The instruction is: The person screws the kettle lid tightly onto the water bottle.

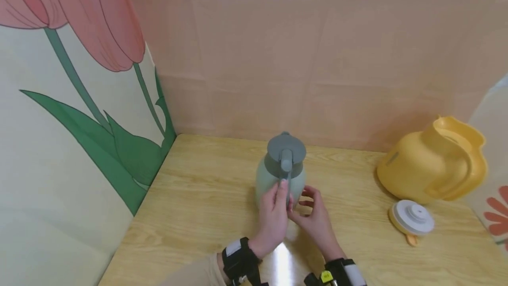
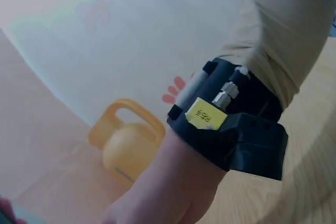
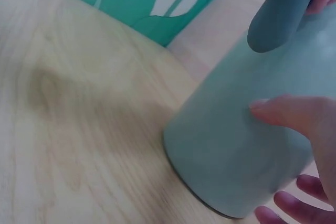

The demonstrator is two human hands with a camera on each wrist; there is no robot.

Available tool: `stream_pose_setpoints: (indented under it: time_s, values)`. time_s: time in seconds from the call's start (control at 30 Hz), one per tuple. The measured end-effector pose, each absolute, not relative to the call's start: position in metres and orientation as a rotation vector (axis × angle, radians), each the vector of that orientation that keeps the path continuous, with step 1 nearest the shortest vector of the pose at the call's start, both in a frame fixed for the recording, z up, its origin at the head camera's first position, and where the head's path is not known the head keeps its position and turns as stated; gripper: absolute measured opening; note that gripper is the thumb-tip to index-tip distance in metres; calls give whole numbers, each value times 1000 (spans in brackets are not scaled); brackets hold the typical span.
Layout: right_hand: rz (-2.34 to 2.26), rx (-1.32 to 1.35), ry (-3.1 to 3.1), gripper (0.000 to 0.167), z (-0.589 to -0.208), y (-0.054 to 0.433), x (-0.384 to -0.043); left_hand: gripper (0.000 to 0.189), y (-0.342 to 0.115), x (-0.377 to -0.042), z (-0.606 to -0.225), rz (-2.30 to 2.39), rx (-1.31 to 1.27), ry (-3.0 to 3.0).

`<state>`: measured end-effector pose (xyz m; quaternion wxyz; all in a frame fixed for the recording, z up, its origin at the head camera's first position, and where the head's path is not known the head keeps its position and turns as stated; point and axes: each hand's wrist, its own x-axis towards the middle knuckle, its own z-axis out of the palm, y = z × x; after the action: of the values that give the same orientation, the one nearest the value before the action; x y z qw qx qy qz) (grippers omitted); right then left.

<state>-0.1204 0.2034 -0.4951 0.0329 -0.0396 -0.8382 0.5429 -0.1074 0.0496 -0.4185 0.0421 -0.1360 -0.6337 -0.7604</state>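
A pale green vacuum jug (image 1: 263,180) with a grey lid (image 1: 286,145) stands upright on the wooden table. My left hand (image 1: 274,217) grips its grey handle (image 3: 283,17), the thumb lying along the top part. Beside the jug's lower right side is my right hand (image 1: 316,220), its thumb and fingers spread about the body. In the right wrist view the thumb (image 3: 283,113) lies against or just in front of the green wall; whether it presses there I cannot tell. The left wrist view mostly shows my right wrist with its black strap (image 2: 210,114).
A yellow jug (image 1: 412,164), its top uncovered, stands at the right by the back wall. In front of it lies a round white-and-yellow lid (image 1: 412,218). A tulip-printed sheet (image 1: 75,144) borders the table (image 1: 198,189) on the left, and a pink sheet (image 1: 254,56) hangs behind.
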Motion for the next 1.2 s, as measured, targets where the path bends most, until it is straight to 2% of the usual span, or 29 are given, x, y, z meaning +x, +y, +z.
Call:
stream_pose_setpoints:
  time_s: [0.23, 0.43, 0.77, 1.03, 1.1, 1.2]
  values:
    - [1643, -104, -2512, 82, -495, 184, -120, 49, 39, -120, -419, -2225, -209, -1779]
    - [1686, -77, -2517, 61, -495, 174, -123, 39, 21, -131, -417, -2183, -171, -1808]
    - [1733, -19, -2466, 45, -490, 150, -136, 51, -8, -141, -404, -2161, -127, -1843]
    - [1723, 127, -2495, 22, -490, 112, -140, 49, -37, -156, -395, -2073, -69, -1848]
    - [1723, 236, -2530, 27, -491, 105, -139, 51, -45, -161, -395, -2052, -39, -1845]
    - [1719, 443, -2608, 50, -493, 96, -135, 54, -60, -170, -396, -1996, 32, -1844]
